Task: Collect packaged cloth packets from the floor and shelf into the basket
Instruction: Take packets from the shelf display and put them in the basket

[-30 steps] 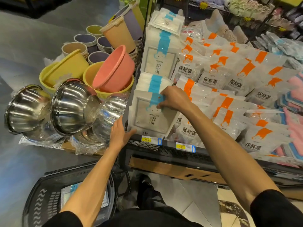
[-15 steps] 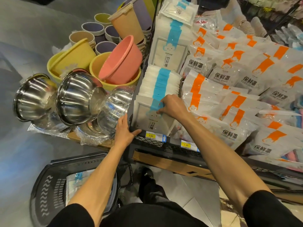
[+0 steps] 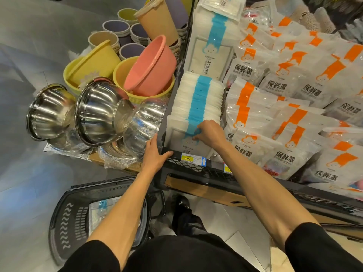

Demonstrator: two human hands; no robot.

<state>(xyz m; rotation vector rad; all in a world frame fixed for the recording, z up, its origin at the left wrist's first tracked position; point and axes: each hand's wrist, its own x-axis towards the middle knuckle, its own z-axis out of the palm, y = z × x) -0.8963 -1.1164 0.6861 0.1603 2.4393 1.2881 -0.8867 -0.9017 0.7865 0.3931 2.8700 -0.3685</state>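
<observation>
White cloth packets with a blue stripe stand in a row [image 3: 198, 99] at the left end of the shelf. My right hand [image 3: 209, 133] pinches the top of the front cloth packet [image 3: 177, 139] at its blue stripe. My left hand [image 3: 155, 156] rests on the black front corner of the shelf [image 3: 196, 167], fingers straight, thumb along the rail. A black basket [image 3: 66, 218] sits on the floor below my left arm, with one cloth packet [image 3: 98, 210] lying inside. More blue-striped packets [image 3: 212, 50] stand further back.
Steel bowls [image 3: 100, 112] wrapped in film and yellow and pink plastic basins [image 3: 151, 67] crowd the low stand left of the shelf. Orange-striped bags [image 3: 284, 118] fill the shelf to the right. My black shoe [image 3: 181, 208] stands beside the basket.
The front packet has sunk down into the shelf slot under my right hand. My left hand moved from the packet's lower corner onto the shelf's front corner. The view shifted closer and lower.
</observation>
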